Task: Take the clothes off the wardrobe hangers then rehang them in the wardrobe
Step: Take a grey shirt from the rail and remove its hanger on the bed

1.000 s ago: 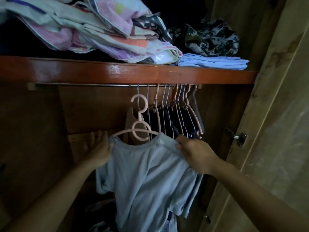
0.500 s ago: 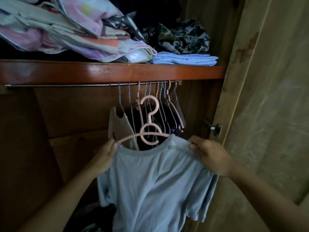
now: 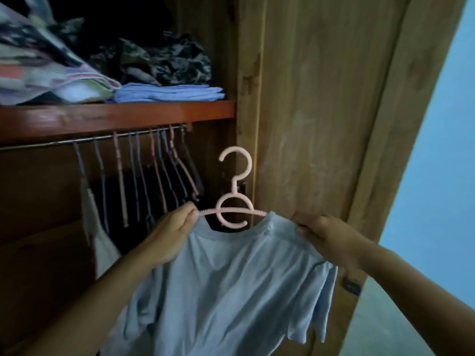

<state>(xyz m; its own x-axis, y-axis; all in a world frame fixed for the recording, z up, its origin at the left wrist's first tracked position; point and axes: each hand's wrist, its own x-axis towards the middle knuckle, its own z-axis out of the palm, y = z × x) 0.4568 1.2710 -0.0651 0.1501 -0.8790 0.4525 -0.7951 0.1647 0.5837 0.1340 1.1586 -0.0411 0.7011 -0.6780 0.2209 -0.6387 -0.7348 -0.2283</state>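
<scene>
A light blue T-shirt (image 3: pixel 231 283) hangs on a pink plastic hanger (image 3: pixel 235 201) that is off the rail and held in the air in front of the wardrobe's right side. My left hand (image 3: pixel 172 232) pinches the shirt's left shoulder at the hanger's arm. My right hand (image 3: pixel 323 235) grips the right shoulder of the shirt over the hanger's other end. The metal rail (image 3: pixel 51 143) runs under the shelf with several hangers (image 3: pixel 159 173) bunched at its right end, carrying dark clothes and one pale garment (image 3: pixel 99 235).
A red-brown shelf (image 3: pixel 123 116) above the rail holds folded bedding (image 3: pixel 46 78), a folded blue cloth (image 3: pixel 169 93) and a camouflage garment (image 3: pixel 164 60). The open wooden door (image 3: pixel 321 111) stands at the right, a blue wall (image 3: pixel 437 163) beyond it.
The shirt on its pink hanger has come off the rail area and moved right, away from the other hangers. My view has swung right, showing the door and the wall.
</scene>
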